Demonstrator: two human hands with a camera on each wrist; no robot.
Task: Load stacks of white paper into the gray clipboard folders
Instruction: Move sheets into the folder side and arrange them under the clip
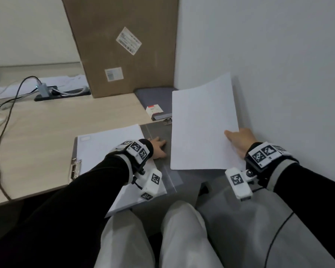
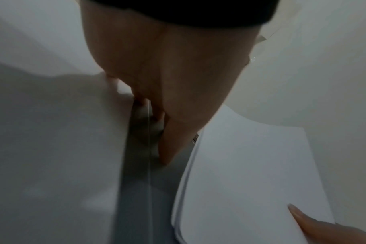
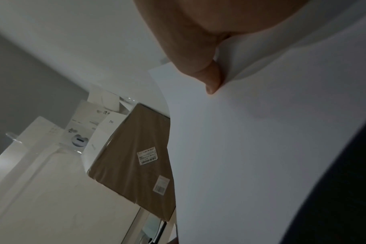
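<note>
An open gray clipboard folder lies at the desk's near edge, its left half covered by white paper under a metal clip. My left hand presses flat on the gray inner panel near the fold. My right hand pinches a stack of white paper at its right edge, thumb on top, holding it tilted above the folder's right half. The same stack shows in the left wrist view, slightly fanned at its edge.
A large brown cardboard box leans against the wall behind. More gray folders with a small red-and-white label lie stacked beyond the open one. Cables and a charger sit at the desk's far left. A white wall closes the right.
</note>
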